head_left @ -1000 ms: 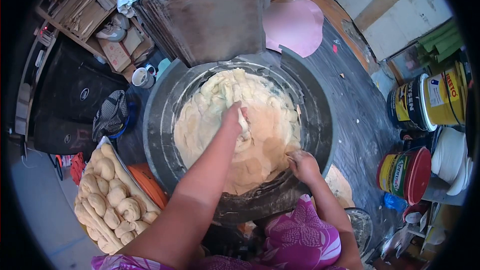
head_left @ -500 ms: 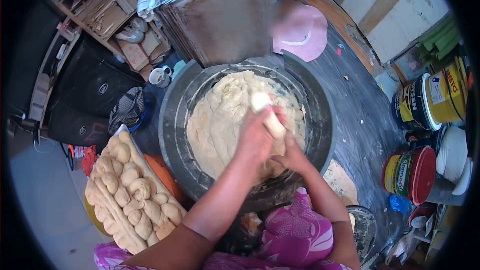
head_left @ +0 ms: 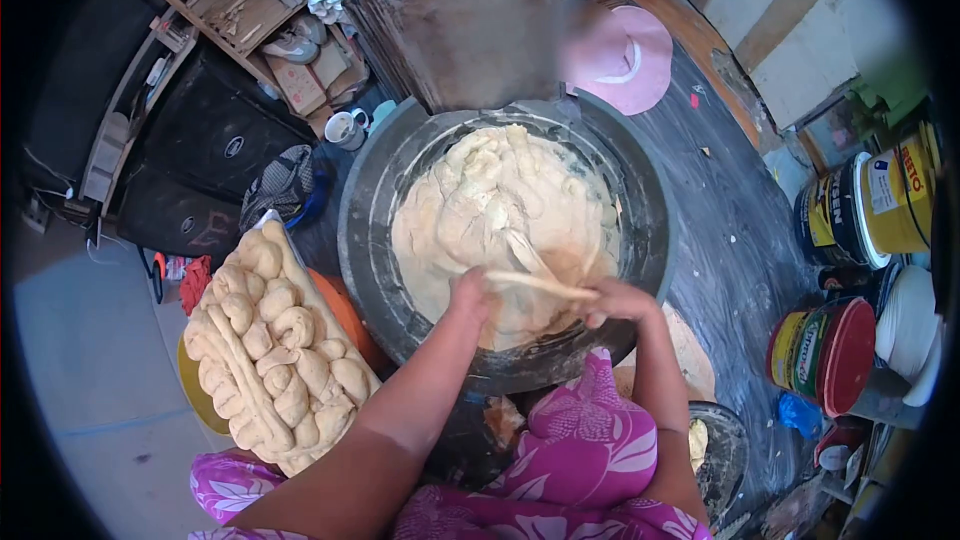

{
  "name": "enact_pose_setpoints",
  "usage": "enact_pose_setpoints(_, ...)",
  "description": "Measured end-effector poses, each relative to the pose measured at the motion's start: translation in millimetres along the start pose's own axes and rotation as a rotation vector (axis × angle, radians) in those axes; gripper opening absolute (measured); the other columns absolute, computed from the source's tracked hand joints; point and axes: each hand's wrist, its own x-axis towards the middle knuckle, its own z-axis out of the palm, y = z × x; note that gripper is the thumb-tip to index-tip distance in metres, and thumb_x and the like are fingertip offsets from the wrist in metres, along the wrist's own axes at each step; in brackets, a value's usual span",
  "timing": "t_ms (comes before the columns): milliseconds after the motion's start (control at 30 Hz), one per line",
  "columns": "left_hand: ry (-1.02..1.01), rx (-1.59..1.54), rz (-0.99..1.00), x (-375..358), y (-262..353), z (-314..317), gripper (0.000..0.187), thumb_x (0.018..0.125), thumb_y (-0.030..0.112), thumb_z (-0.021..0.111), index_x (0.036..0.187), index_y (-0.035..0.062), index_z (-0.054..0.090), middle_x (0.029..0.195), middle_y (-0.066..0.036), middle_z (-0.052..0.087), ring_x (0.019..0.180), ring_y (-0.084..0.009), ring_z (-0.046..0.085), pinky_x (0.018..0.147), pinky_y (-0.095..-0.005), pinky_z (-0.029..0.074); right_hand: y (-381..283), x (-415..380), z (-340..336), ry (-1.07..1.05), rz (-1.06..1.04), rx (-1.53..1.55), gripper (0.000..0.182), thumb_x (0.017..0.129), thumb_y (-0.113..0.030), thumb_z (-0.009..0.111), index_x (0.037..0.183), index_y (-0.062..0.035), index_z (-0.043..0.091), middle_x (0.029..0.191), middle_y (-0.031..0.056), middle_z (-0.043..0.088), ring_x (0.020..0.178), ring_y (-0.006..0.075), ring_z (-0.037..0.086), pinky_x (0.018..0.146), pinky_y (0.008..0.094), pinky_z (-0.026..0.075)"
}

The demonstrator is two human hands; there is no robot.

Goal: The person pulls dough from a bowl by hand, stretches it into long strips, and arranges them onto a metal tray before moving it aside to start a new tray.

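Over the large black tub (head_left: 358,240), a thin rope of dough (head_left: 535,283) is stretched between my two hands. My left hand (head_left: 470,298) is closed round its left end, and my right hand (head_left: 620,302) grips the right end. Motion blurs the strand a little. Under it, a wide mass of pale dough (head_left: 450,210) fills much of the tub. To the left, a tray (head_left: 318,290) is loaded with twisted and knotted dough pieces (head_left: 285,340).
Stacked dark metal trays (head_left: 465,30) stand behind the tub, beside a person's pink hat (head_left: 635,60). A mug (head_left: 345,130) is at the back left. Paint buckets (head_left: 825,355) line the right side. A black bowl (head_left: 735,450) sits near my right knee.
My hands have moved apart and lower. The thick dough piece they held together is now a long thin strand between them. The view has shifted slightly.
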Motion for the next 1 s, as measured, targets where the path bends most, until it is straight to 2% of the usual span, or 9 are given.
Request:
enact_pose_setpoints(100, 0.238, 0.119, -0.179, 11, -26, -9, 0.047, 0.081, 0.015, 0.06, 0.122, -0.0009, 0.042, 0.121, -0.018, 0.048, 0.112, -0.0285, 0.046, 0.096, -0.0356, 0.037, -5, 23, 35, -0.322, 0.097, -0.484, 0.051, 0.075, -0.045, 0.064, 0.103, -0.0033, 0.058, 0.077, 0.0066, 0.063, 0.068, 0.0169, 0.06, 0.064, 0.0296, 0.045)
enact_pose_setpoints(167, 0.071, 1.643, 0.412, -11, -20, 6, 0.059, 0.082, 0.026, 0.058, 0.131, 0.0013, 0.036, 0.135, -0.023, 0.034, 0.124, -0.0358, 0.033, 0.105, -0.0423, 0.025, -9, 32, 60, -0.433, 0.138, -0.596, 0.053, 0.076, -0.046, 0.063, 0.107, -0.0048, 0.058, 0.08, 0.0076, 0.064, 0.069, 0.0183, 0.061, 0.065, 0.031, 0.045)
enact_pose_setpoints(333, -0.089, 1.453, 0.744, 44, -31, 30, 0.069, 0.084, 0.038, 0.054, 0.137, 0.0035, 0.027, 0.144, -0.022, 0.018, 0.133, -0.0385, 0.015, 0.108, -0.0458, 0.015, 9, 43, 72, -0.368, -0.154, -0.526, 0.073, 0.073, -0.055, 0.06, 0.126, -0.006, 0.048, 0.111, 0.0217, 0.057, 0.102, 0.0351, 0.055, 0.087, 0.0397, 0.041)
enact_pose_setpoints(500, -0.262, 1.893, 0.706, 17, -49, 17, 0.07, 0.082, 0.04, 0.055, 0.136, 0.0047, 0.029, 0.144, -0.018, 0.019, 0.134, -0.0379, 0.014, 0.107, -0.0471, 0.019, 11, 45, 35, 0.441, -0.092, -0.491, 0.048, 0.076, -0.021, 0.062, 0.118, -0.0011, 0.051, 0.118, 0.0222, 0.052, 0.114, 0.0323, 0.046, 0.096, 0.0362, 0.037)
enact_pose_setpoints(667, -0.28, 1.928, 0.836, -6, -45, 9, 0.057, 0.075, 0.026, 0.061, 0.123, 0.0032, 0.043, 0.127, -0.02, 0.038, 0.118, -0.0377, 0.038, 0.098, -0.0463, 0.032, 44, 131, 33, 0.497, -0.305, -0.623, 0.052, 0.077, -0.025, 0.062, 0.12, -0.0005, 0.049, 0.118, 0.0219, 0.052, 0.12, 0.0347, 0.04, 0.101, 0.0382, 0.031)
enact_pose_setpoints(767, -0.399, 1.442, 0.398, 4, -15, -6, 0.045, 0.072, 0.016, 0.059, 0.115, 0.0081, 0.046, 0.124, -0.014, 0.041, 0.115, -0.0348, 0.043, 0.095, -0.0438, 0.037, 36, 147, 64, 0.591, -0.448, -0.772, 0.057, 0.075, -0.028, 0.063, 0.123, -0.0012, 0.047, 0.121, 0.0205, 0.05, 0.12, 0.0366, 0.038, 0.104, 0.0458, 0.024)
enact_pose_setpoints(833, 0.004, 1.194, 0.484, 18, -14, -28, 0.043, 0.068, 0.013, 0.062, 0.108, 0.01, 0.047, 0.119, -0.013, 0.043, 0.107, -0.0325, 0.048, 0.09, -0.0416, 0.041, 47, 146, 85, 0.677, -0.497, -1.03, 0.06, 0.073, -0.029, 0.064, 0.123, -0.0027, 0.044, 0.126, 0.0174, 0.046, 0.118, 0.0344, 0.04, 0.104, 0.0561, 0.015)
enact_pose_setpoints(967, 0.036, 1.38, 0.361, 22, -1, -38, 0.055, 0.066, 0.015, 0.065, 0.117, 0.0113, 0.044, 0.123, -0.012, 0.042, 0.11, -0.0323, 0.047, 0.093, -0.0404, 0.039, 51, 153, 72, 0.604, -0.36, -1.123, 0.05, 0.073, -0.026, 0.064, 0.115, -0.0023, 0.05, 0.118, 0.0172, 0.053, 0.111, 0.0325, 0.048, 0.099, 0.0493, 0.029)
enact_pose_setpoints(1000, -0.037, 1.449, 0.404, 22, -4, -36, 0.062, 0.065, 0.017, 0.066, 0.122, 0.0129, 0.041, 0.128, -0.012, 0.038, 0.116, -0.0329, 0.042, 0.096, -0.0411, 0.036, 38, 144, 65, 0.424, -0.233, -0.786, 0.044, 0.073, -0.022, 0.062, 0.11, -0.0015, 0.052, 0.11, 0.0166, 0.056, 0.104, 0.0304, 0.052, 0.093, 0.0444, 0.035)
